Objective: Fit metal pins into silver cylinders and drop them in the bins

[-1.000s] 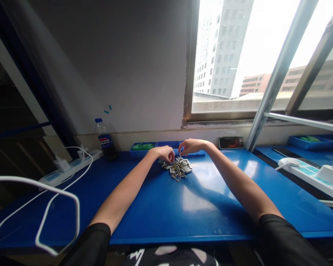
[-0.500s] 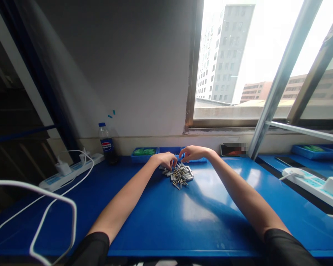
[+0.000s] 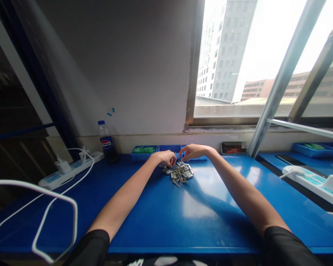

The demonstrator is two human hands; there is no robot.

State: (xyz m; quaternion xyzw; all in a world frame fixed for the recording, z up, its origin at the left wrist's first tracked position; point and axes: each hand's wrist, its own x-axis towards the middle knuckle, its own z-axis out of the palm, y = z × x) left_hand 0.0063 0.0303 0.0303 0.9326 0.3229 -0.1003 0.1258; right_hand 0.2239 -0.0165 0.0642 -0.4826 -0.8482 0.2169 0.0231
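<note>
A heap of small metal pieces (image 3: 180, 175), slim pins or screws mixed with short silvery cylinders, lies on the blue tabletop (image 3: 161, 214). Over the heap's left upper edge is my left hand (image 3: 166, 158), its fingers curled closed; what they hold is too small to make out. My right hand (image 3: 194, 150) hangs just above the heap's far side, in front of the blue trays. Its fingers bend down into a pinch, and anything between them cannot be made out. The two hands' fingertips are close together but apart.
Behind the hands stand blue trays, the left tray (image 3: 135, 158) with green packets (image 3: 144, 149). A cola bottle (image 3: 107, 142) and a power strip (image 3: 51, 180) with white cables are at left. A phone (image 3: 230, 148) leans by the wall; another power strip (image 3: 310, 181) lies right.
Both hands stay at the heap with barely any movement; the left fingers have shifted slightly. The camera view has tilted a little.
</note>
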